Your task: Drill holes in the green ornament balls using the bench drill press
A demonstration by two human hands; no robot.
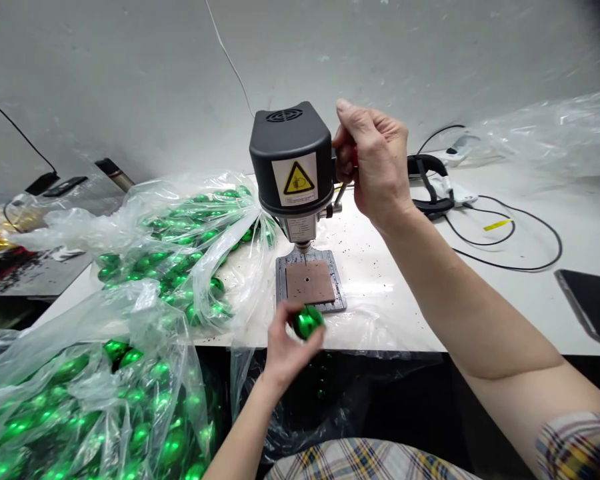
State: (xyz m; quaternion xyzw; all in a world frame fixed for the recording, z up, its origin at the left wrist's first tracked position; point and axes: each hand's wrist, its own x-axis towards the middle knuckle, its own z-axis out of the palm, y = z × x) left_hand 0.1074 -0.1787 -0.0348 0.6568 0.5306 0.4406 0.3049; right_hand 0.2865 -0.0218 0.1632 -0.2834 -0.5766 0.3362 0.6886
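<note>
Between thumb and fingers, my left hand (293,347) holds a shiny green bauble (309,323) just in front of the drill press base (341,303). My right hand (377,157) is closed around a red knob (355,157) at the right side of the small black drill press (291,160); most of the knob is hidden by the fingers. A thin bit points down over a brown square plate (317,287) with a small dark hole. The bauble is apart from the bit.
Clear plastic bags of green baubles lie left on the table (180,220) and at lower left (145,400). Dark specks surround the base. At right are a black headset strap (433,193), a looping cable (530,267) and a phone (593,303).
</note>
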